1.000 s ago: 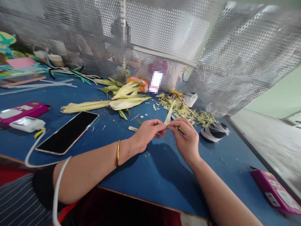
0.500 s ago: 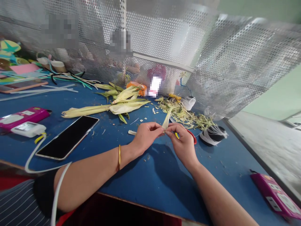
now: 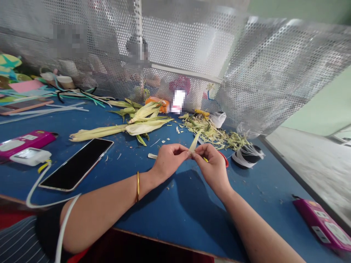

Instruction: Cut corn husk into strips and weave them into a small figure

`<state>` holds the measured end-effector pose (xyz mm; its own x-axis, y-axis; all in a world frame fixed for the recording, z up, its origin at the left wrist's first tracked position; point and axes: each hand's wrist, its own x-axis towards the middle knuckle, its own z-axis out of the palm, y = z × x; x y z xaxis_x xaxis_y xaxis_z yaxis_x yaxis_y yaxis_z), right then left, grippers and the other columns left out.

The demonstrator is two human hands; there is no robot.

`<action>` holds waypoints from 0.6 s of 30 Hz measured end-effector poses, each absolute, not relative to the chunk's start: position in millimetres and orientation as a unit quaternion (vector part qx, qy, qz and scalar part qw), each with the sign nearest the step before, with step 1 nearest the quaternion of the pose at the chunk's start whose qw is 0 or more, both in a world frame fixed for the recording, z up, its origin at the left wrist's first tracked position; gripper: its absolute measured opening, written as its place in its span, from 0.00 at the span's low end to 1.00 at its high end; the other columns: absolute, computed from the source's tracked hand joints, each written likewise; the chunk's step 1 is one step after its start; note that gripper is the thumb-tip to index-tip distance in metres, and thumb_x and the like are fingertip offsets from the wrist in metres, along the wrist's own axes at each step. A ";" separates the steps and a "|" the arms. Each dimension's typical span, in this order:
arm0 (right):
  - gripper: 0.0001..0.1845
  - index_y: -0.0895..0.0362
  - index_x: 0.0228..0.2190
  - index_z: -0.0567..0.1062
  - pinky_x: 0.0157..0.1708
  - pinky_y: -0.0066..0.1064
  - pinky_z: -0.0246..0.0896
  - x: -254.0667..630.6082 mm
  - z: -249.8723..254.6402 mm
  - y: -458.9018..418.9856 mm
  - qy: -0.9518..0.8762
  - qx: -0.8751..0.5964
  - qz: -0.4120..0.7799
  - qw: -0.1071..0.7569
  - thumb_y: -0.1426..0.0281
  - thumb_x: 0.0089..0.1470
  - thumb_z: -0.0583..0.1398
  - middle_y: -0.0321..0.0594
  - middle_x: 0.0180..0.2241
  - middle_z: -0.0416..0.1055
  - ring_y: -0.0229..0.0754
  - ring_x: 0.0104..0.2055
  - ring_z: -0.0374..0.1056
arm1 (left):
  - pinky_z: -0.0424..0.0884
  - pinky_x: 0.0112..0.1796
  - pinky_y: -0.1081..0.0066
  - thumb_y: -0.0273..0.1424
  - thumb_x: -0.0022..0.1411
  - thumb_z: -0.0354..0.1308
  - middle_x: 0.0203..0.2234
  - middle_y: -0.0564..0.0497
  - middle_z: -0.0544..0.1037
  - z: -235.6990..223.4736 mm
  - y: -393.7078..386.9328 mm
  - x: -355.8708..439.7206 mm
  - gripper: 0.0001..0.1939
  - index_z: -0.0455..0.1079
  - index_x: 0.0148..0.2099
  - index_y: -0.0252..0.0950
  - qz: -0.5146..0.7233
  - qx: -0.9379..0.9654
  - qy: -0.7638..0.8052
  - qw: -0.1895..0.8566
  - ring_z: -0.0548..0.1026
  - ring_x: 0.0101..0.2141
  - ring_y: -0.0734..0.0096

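Note:
Between my two hands, above the blue table, a pale green strip of corn husk (image 3: 195,141) points up and away from me. My left hand (image 3: 170,160) is closed, thumb and forefinger pinching the husk's lower end. From the other side my right hand (image 3: 212,164) pinches the same end, so the fingertips of both nearly meet. Partly hidden behind my right hand lie scissors (image 3: 226,159) with red and yellow handles. A small cut piece of husk (image 3: 152,156) rests left of my left hand. Whole corn husks (image 3: 145,124) lie in a bundle farther back.
Husk trimmings (image 3: 205,128) are heaped behind my hands, beside a black spool (image 3: 247,156) wound with clear thread. A phone (image 3: 78,164), a white cable (image 3: 30,193) and a magenta device (image 3: 27,144) are left; another magenta device (image 3: 320,223) is right. A perforated metal screen (image 3: 186,47) stands behind.
The view has shifted slightly, moving the table items a little to the left. Both hands keep their pinch on the husk strip, which leans much as before.

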<state>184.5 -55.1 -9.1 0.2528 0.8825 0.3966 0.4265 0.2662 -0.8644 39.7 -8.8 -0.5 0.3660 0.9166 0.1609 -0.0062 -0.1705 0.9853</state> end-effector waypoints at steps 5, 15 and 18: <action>0.07 0.54 0.32 0.67 0.31 0.33 0.63 185.2 -8.4 -55.0 -0.572 -0.568 0.207 0.554 0.68 0.51 0.62 0.33 0.26 0.69 0.40 0.29 0.68 | 0.71 0.36 0.71 0.30 0.53 0.62 0.27 0.51 0.81 0.2 -8.9 39.8 0.04 0.77 0.30 0.35 0.418 0.634 0.367 0.538 0.77 0.31 0.70; 0.02 0.51 0.34 0.72 0.36 0.34 0.61 190.4 -7.1 -59.3 -0.725 -0.535 -0.021 0.434 0.70 0.60 0.58 0.36 0.32 0.74 0.42 0.34 0.70 | 0.69 0.30 0.72 0.31 0.53 0.62 0.19 0.53 0.75 4.6 -9.5 42.0 0.08 0.72 0.24 0.34 0.398 0.477 0.398 0.675 0.70 0.22 0.76; 0.06 0.50 0.34 0.73 0.38 0.35 0.61 190.7 -6.1 -59.9 -0.740 -0.526 -0.056 0.416 0.70 0.62 0.56 0.38 0.33 0.75 0.43 0.35 0.70 | 0.69 0.30 0.72 0.31 0.52 0.62 0.19 0.53 0.74 4.4 -10.7 41.3 0.08 0.71 0.23 0.34 0.391 0.469 0.388 0.690 0.70 0.22 0.77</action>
